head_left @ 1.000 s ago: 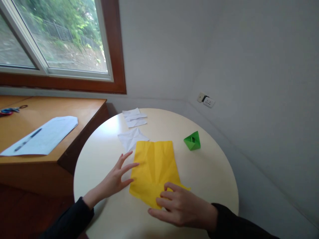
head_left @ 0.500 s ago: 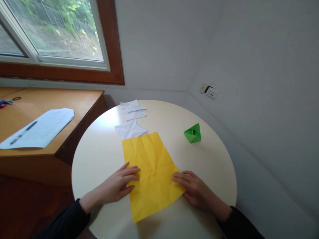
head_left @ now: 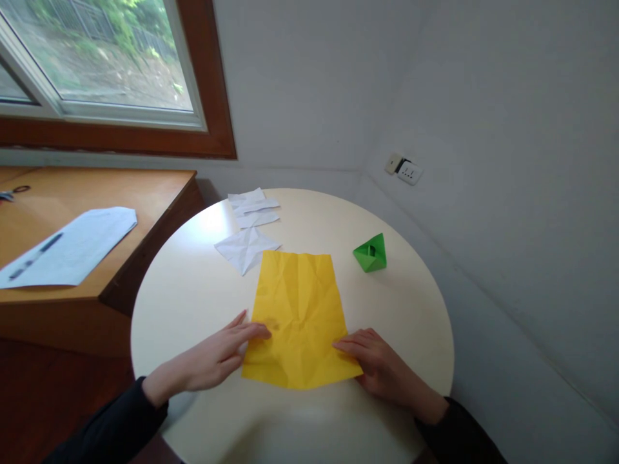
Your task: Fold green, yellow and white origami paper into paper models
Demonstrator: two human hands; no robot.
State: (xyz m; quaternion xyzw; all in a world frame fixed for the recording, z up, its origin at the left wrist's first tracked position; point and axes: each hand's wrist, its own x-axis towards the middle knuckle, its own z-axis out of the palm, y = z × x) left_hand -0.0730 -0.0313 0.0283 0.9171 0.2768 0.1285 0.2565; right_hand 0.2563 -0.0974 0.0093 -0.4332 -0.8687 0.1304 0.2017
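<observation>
A creased yellow sheet of paper lies over the round table, its near edge bowed and slightly raised. At its left edge, my left hand has fingertips over the paper, with one finger stretched out past the edge. My right hand grips the lower right edge, fingers on top and the thumb hidden beneath. Crease lines run lengthwise and slantwise across the sheet. Beyond the right hand stands a green folded paper piece. Behind the yellow sheet's far left corner lies a creased white paper.
More white paper pieces lie at the far edge of the round white table. On the wooden desk at left are a large white sheet, a dark pen and scissors. Walls stand behind and to the right.
The yellow sheet has turned clockwise, so its far edge is now level and its near left corner has moved up. My hands remain at its sides.
</observation>
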